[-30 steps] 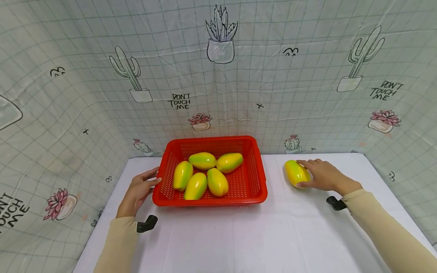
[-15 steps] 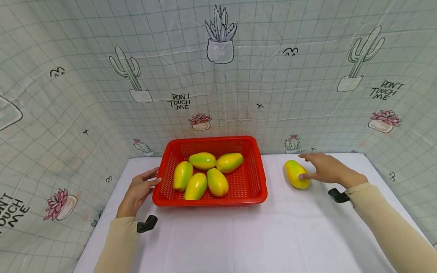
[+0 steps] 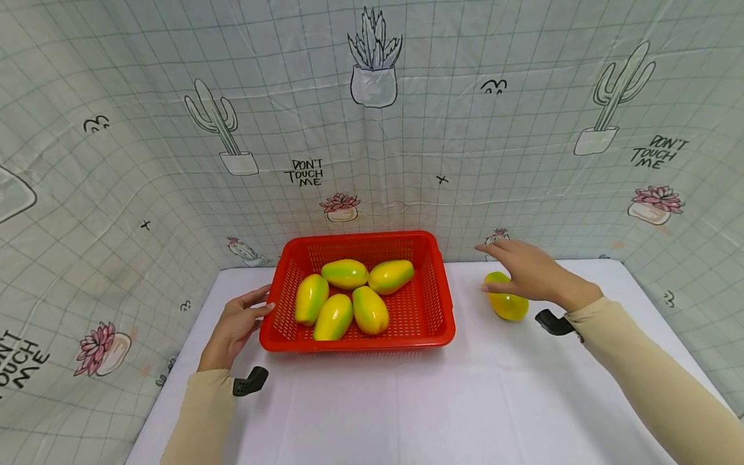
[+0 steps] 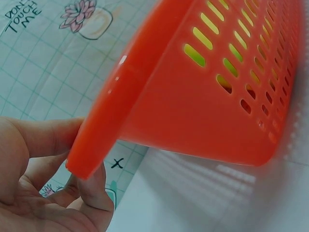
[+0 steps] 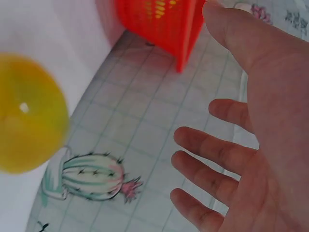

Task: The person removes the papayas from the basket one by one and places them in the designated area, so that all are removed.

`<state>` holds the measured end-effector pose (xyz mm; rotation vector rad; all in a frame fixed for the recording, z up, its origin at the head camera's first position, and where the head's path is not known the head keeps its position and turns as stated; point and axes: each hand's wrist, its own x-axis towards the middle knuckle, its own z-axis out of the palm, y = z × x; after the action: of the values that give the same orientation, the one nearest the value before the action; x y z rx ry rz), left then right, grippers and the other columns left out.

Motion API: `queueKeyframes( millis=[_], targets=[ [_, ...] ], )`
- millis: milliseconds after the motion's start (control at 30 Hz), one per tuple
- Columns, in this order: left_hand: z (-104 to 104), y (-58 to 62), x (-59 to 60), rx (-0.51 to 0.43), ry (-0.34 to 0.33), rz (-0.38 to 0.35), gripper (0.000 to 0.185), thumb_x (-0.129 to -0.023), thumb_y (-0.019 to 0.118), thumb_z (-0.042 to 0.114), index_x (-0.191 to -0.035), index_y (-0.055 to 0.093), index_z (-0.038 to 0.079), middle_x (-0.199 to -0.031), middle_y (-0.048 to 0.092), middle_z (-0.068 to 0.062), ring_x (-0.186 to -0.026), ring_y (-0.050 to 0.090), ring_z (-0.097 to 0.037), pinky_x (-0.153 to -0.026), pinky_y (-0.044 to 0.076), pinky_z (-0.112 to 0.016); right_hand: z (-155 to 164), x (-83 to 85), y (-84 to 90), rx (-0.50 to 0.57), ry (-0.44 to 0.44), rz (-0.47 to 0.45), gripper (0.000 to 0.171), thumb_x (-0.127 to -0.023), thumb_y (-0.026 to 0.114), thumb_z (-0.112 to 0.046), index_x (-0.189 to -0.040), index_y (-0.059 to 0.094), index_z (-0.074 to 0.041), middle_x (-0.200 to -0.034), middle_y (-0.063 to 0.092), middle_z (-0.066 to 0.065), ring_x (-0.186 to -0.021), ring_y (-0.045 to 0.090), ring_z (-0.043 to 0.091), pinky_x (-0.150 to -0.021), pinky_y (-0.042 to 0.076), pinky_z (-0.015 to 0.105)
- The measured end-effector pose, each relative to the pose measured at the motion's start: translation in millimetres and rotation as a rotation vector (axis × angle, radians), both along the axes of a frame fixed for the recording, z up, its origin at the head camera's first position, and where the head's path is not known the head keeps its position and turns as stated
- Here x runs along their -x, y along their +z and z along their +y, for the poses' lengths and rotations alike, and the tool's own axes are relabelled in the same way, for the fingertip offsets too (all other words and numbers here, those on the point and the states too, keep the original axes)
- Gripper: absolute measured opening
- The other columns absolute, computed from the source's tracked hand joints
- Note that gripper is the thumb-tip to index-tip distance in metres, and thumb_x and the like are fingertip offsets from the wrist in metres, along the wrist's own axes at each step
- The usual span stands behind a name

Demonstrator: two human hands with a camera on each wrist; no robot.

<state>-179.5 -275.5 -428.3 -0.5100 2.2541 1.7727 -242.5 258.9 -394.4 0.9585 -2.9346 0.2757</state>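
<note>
My left hand [image 3: 232,326] holds the left rim of a red plastic basket [image 3: 357,345]. In the left wrist view, the thumb [image 4: 48,137] lies on one side of the rim and curled fingers on the other. Several yellow-green mangoes [image 3: 371,311] lie in the basket. One more mango [image 3: 509,309] rests on the table to the right of it. Above that mango hovers my right hand [image 3: 537,274], hiding part of it in the head view. The right wrist view shows the fingers spread and holding nothing, with the mango [image 5: 31,116] apart from them.
A white cloth covers the table [image 3: 395,407]. Grid-patterned fabric [image 3: 407,142] with cactus drawings hangs behind and along both sides. Black wrist cameras, one by the left cuff [image 3: 250,382] and one by the right [image 3: 553,322], sit at the sleeves.
My right hand let go of the mango on the table, lifted off it and moved left over it. The left hand and the basket have stayed in place.
</note>
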Motion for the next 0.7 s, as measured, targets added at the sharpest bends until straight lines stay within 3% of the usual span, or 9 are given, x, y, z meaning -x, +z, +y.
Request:
queueKeyframes(
  millis=[133,433,700],
  targets=[
    [0,0.2,-0.2,-0.004,-0.002,0.004,0.062,-0.107,0.059,0.011,-0.165,0.036,0.008,-0.165,0.033,-0.023,-0.114,0.049,-0.023,-0.079,0.051,-0.017,-17,1.6,5.1,0.012,0.044,0.016,0.077,-0.089,0.086,-0.037,-0.149,0.055,0.0,-0.133,0.065,0.021,-0.119,0.064,0.041,-0.1,0.054,0.059],
    [0,-1.7,0.5,-0.022,0.019,-0.004,0.062,-0.107,0.06,0.01,-0.165,0.036,0.009,-0.167,0.031,-0.023,-0.121,0.05,-0.027,-0.08,0.054,-0.016,-56,0.7,12.5,0.051,0.121,-0.014,0.078,-0.089,0.087,-0.035,-0.151,0.054,-0.001,-0.137,0.063,0.019,-0.124,0.061,0.04,-0.104,0.052,0.06],
    [1,-1.7,0.0,-0.026,0.019,-0.001,0.062,-0.108,0.06,0.01,-0.165,0.036,0.009,-0.166,0.032,-0.023,-0.121,0.049,-0.027,-0.08,0.054,-0.016,-90,5.1,9.0,0.0,0.186,-0.018,0.081,-0.088,0.086,-0.041,-0.153,0.053,-0.004,-0.142,0.06,0.019,-0.124,0.061,0.038,-0.106,0.052,0.055]
  ],
)
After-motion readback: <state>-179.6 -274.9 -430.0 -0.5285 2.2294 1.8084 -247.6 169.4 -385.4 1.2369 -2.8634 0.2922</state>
